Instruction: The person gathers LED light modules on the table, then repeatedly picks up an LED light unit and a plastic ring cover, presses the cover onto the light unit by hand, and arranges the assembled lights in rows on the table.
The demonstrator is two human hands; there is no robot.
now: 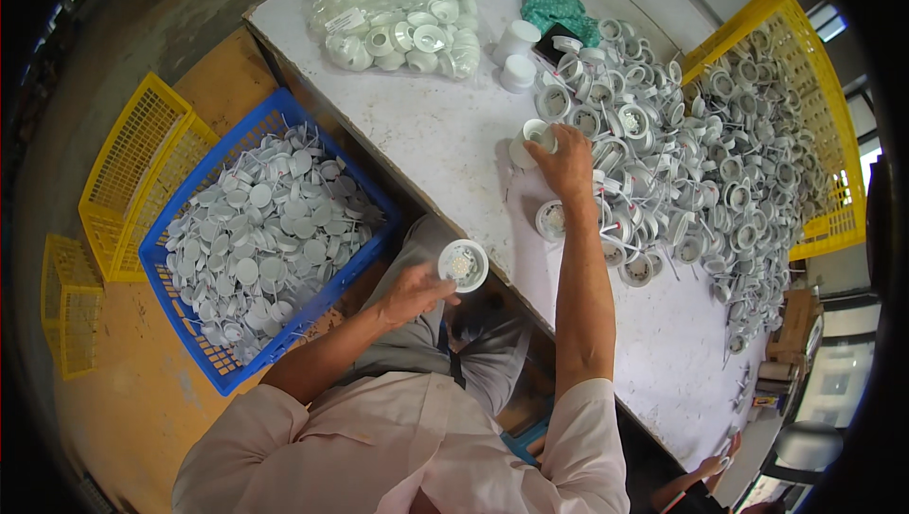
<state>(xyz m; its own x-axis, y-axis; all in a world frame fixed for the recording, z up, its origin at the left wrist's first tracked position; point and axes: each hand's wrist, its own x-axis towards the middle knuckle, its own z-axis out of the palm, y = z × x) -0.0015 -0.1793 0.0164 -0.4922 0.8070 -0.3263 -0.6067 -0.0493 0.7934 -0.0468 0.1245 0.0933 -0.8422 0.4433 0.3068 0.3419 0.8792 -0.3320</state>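
Note:
My left hand [417, 294] pinches a round white plastic housing [464, 266] by its side, above my lap near the table edge. The housing's open face is turned up, showing a pale, speckled inside. Over the table, my right hand [568, 162] grips a short white plastic cylinder [526, 149] at its rim, fingers closed round its right side. Just below that hand stands another round white housing [550, 220], partly covered by my forearm. To the right of my right hand spreads a large heap of white round parts [701, 154] with thin wires.
A clear bag of white cups [407, 26] lies at the table's far left, near white jars [518, 73] and a green bag [557, 3]. The yellow crate [847, 135] is tipped behind the heap. A blue basket [213, 372] of white discs stands left. Another person's hand [715, 464] shows lower right.

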